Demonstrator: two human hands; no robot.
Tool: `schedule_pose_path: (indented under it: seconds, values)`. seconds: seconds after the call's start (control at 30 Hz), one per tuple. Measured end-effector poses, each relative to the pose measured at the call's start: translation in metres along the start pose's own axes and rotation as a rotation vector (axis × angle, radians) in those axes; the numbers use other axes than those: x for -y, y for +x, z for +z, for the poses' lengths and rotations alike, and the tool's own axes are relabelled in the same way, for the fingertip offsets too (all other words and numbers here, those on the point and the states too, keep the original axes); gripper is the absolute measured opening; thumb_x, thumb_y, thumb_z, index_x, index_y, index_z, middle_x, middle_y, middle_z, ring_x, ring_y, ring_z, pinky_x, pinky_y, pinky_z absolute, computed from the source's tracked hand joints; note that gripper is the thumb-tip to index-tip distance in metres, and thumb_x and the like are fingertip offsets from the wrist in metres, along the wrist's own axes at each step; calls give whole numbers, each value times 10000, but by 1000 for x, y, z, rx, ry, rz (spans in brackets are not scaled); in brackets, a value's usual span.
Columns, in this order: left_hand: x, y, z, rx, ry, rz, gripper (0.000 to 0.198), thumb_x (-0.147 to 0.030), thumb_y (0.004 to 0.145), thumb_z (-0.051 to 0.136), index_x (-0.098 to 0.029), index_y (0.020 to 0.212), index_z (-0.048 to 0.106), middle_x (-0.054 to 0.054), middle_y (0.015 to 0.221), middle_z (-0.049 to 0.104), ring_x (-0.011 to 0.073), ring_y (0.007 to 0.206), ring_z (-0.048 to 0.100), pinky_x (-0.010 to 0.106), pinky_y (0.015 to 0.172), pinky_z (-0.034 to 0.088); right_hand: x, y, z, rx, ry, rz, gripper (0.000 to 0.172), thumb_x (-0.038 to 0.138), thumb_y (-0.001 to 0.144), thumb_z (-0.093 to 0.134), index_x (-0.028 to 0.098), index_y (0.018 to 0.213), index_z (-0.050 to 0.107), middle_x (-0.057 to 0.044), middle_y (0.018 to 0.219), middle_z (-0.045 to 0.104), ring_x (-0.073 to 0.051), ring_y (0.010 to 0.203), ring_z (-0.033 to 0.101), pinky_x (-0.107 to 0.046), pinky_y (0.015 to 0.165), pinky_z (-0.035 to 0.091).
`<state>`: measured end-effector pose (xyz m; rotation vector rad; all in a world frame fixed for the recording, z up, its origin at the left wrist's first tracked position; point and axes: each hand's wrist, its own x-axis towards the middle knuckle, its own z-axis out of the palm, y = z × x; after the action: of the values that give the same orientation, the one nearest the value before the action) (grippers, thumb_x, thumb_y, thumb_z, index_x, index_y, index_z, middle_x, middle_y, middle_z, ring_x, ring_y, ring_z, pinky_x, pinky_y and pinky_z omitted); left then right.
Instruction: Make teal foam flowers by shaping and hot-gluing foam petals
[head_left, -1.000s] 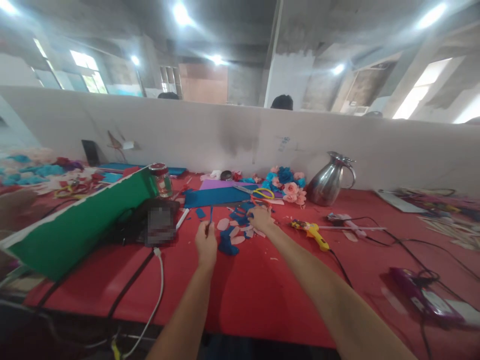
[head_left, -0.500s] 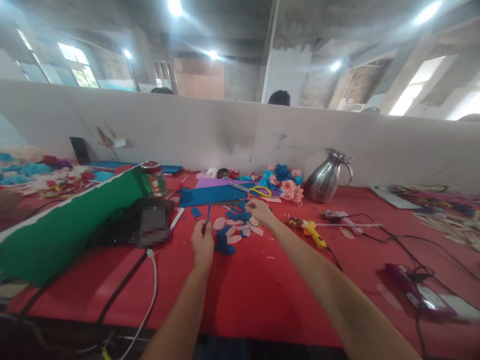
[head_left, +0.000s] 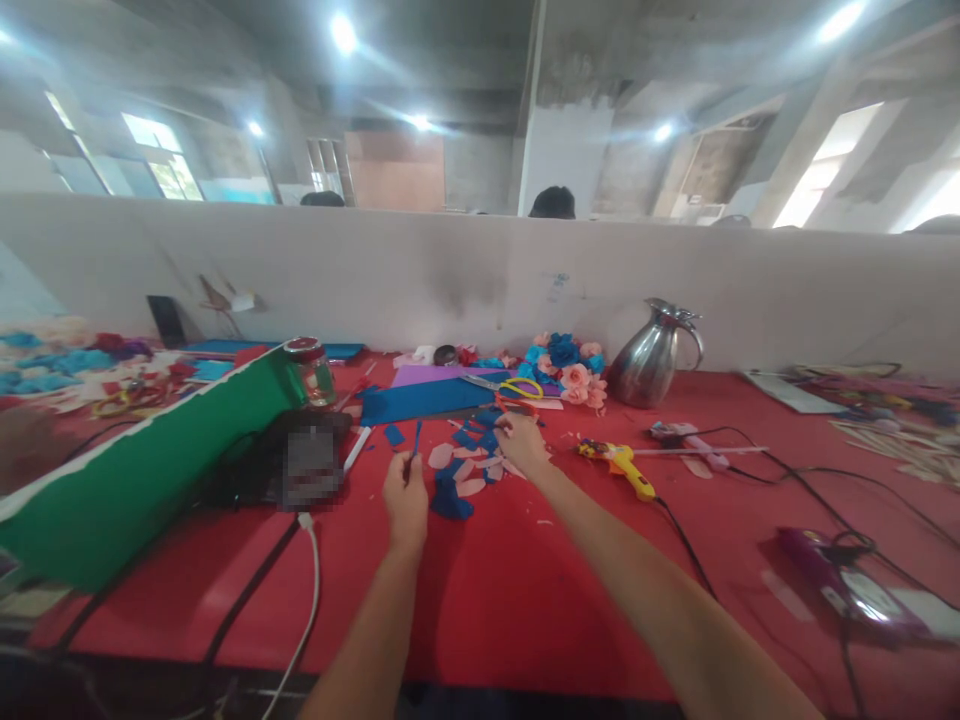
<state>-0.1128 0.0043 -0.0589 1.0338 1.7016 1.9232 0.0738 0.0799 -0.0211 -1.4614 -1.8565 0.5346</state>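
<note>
Left hand (head_left: pixel 406 494) pinches one blue strip (head_left: pixel 417 438) — right hand (head_left: pixel 523 443) curls by scraps (head_left: pixel 470 487), its hold unclear.

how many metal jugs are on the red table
1: the metal jug stands just right of the paper flowers, by the pale partition. The green board might hide another.

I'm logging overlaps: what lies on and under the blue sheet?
The scissors lie partly on the blue sheet; a purple sheet shows from beneath its far edge. Anything else underneath is hidden.
</note>
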Motion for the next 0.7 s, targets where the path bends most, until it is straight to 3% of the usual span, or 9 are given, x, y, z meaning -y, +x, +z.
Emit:
schedule_pose_path:
  seconds: [0.13, 0.2, 0.23, 0.33, 0.4, 0.47, 0.57, 0.7]
  values:
    - [-16, -8, 0, 3, -52, -13, 132, -322, 745, 570, -196, 785, 572, -6, 750, 591, 158, 746, 553, 268, 715, 424, -10, -33, -13, 35, 204, 5, 153, 270, 723, 560, 190, 826, 641, -2, 714, 672, -165, 672, 609, -274, 643, 462]
    - [-29, -22, 4, 79, -105, -41, 175, -354, 725, 615, -191, 781, 587, -12, 726, 598, 149, 705, 556, 254, 663, 431, -16, -56, -16, 67, 300, 11, 141, 285, 696, 578, 185, 783, 623, 5, 659, 656, -155, 599, 592, -255, 570, 449]
    - [-35, -32, 8, 122, -155, -69, 204, -369, 712, 636, -187, 795, 597, -11, 737, 609, 144, 695, 561, 247, 645, 434, -18, -66, -17, 83, 343, 15, 139, 288, 691, 577, 185, 775, 616, 9, 635, 648, -150, 568, 582, -249, 541, 439]
    - [-50, -65, 25, 402, -235, -182, 272, -356, 657, 710, -178, 849, 634, -12, 752, 631, 123, 654, 561, 233, 623, 432, -20, -90, -22, 122, 457, 24, 143, 280, 670, 576, 188, 777, 596, 15, 625, 640, -139, 536, 565, -243, 519, 426]
    - [-55, -83, 38, 507, -262, -230, 245, -355, 671, 699, -172, 826, 650, -5, 750, 636, 123, 669, 561, 237, 650, 432, -20, -99, -30, 131, 523, 23, 156, 282, 666, 576, 191, 792, 590, 17, 647, 639, -136, 556, 567, -246, 544, 431]
    - [-58, -93, 49, 492, -245, -245, 204, -332, 654, 710, -165, 753, 647, -4, 727, 631, 125, 684, 559, 241, 677, 428, -20, -104, -38, 122, 591, 24, 155, 282, 665, 584, 196, 794, 587, 23, 651, 629, -135, 575, 565, -250, 570, 433]
    - [-60, -96, 59, 426, -259, -225, 255, -347, 630, 729, -172, 802, 659, 4, 771, 645, 132, 714, 566, 243, 678, 427, -25, -107, -49, 118, 719, 62, 159, 277, 655, 612, 199, 791, 586, 24, 661, 626, -138, 598, 572, -262, 608, 445]
    - [-62, -94, 63, 543, -306, -300, 305, -390, 579, 762, -160, 741, 645, -18, 632, 598, 115, 580, 525, 232, 561, 395, -30, -106, -52, 124, 808, 96, 183, 290, 646, 641, 189, 791, 595, 16, 690, 640, -143, 643, 587, -273, 654, 456]
